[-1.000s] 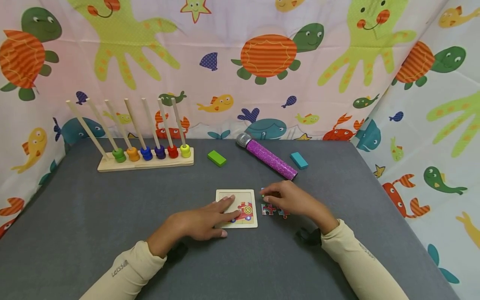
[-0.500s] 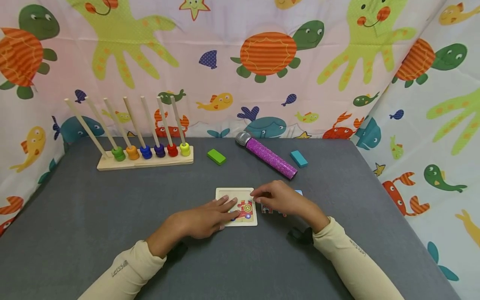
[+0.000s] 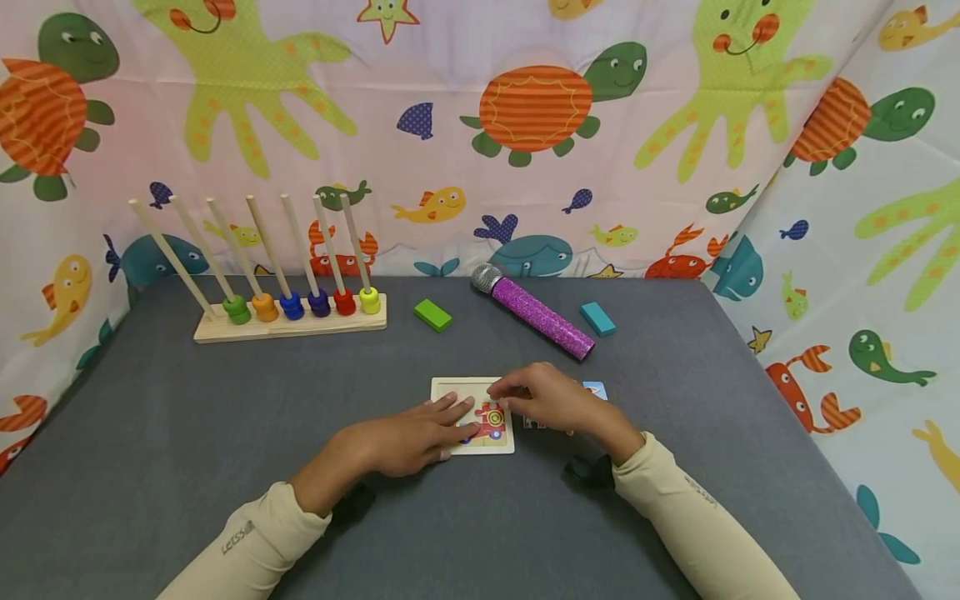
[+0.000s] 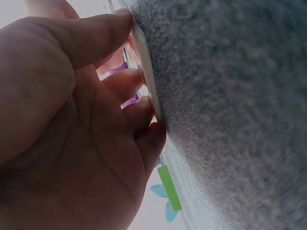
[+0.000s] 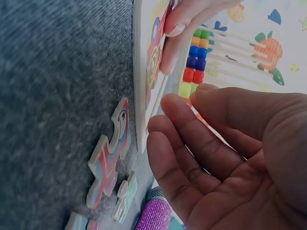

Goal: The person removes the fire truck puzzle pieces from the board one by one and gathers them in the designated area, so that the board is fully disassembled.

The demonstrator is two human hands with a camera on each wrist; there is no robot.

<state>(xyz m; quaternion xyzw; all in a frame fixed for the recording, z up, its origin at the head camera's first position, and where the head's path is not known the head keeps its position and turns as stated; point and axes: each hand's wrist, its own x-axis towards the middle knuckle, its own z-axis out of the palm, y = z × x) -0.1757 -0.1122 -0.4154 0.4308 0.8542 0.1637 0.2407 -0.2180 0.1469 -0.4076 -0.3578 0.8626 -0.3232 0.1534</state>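
My left hand (image 3: 408, 437) lies flat on the puzzle board (image 3: 474, 417), fingers straight, pressing it to the grey table (image 3: 225, 433). My right hand (image 3: 551, 400) hovers at the board's right edge, fingers loosely curled, holding nothing I can see. Loose pieces (image 5: 109, 158) lie on the table just right of the board. Behind: microphone (image 3: 534, 312), green block (image 3: 433, 315), blue block (image 3: 597, 319), bead rack (image 3: 288, 312).

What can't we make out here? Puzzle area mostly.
- Head view: right hand covers most loose puzzle pieces; count unclear.
- Head view: left hand hides part of the puzzle board; empty slots unknown.
- Right wrist view: whether the fingers pinch a piece is hidden.
- Left wrist view: palm blocks the board picture.
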